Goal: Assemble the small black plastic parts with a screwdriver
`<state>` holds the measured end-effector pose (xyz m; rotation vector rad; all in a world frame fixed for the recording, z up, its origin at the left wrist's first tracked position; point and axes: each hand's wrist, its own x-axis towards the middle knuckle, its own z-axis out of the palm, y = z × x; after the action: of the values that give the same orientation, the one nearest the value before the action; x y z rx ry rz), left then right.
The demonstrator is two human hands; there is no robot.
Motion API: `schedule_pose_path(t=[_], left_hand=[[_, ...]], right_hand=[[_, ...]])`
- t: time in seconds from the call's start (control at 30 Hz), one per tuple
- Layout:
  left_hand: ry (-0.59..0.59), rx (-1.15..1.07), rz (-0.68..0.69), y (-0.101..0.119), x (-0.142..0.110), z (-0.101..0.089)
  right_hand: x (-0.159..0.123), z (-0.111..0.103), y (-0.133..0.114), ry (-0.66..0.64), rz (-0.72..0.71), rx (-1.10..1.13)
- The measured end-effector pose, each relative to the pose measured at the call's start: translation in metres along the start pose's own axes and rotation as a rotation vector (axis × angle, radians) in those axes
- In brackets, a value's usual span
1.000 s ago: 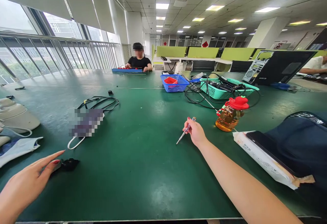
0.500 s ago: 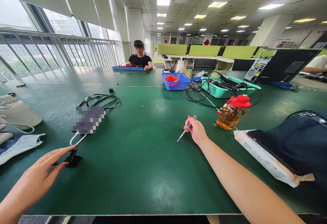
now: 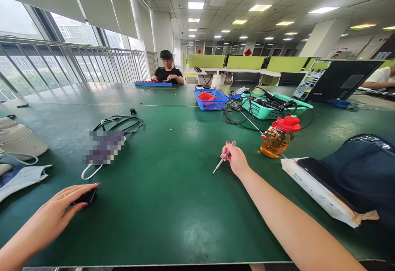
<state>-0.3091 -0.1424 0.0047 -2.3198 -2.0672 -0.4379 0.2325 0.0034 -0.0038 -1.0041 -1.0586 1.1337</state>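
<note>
At the worktop's (image 3: 154,221) left side, the left hand (image 3: 54,215) now covers more of a small black object (image 3: 88,197), fingers parted around it (whether gripping, I cannot tell); the right hand's (image 3: 238,160) fingers pinch a slim screwdriver (image 3: 219,166).

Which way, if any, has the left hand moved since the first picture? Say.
Yes, rightward: the left hand, fully left of the white cord loop before, now reaches along its near side.

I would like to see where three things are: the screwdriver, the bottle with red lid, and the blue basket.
Screwdriver (image 3: 220,164): head view, on its metal shaft.
Bottle (image 3: 274,142): head view, on its clear body.
Blue basket (image 3: 212,106): head view, on its front wall.
</note>
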Motion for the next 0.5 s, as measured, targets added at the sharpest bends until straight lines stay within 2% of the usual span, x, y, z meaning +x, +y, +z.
schedule_pose_path(t=[0.33, 0.5], left_hand=[[-0.036, -0.147, -0.052, 0.0096, 0.0023, -0.0029], [-0.007, -0.075, -0.087, 0.0040, 0.0027, -0.0092]], right_hand=[[-0.0024, 0.0012, -0.0033, -0.007, -0.005, -0.020], [-0.0030, 0.0016, -0.0031, -0.001, 0.012, -0.008]])
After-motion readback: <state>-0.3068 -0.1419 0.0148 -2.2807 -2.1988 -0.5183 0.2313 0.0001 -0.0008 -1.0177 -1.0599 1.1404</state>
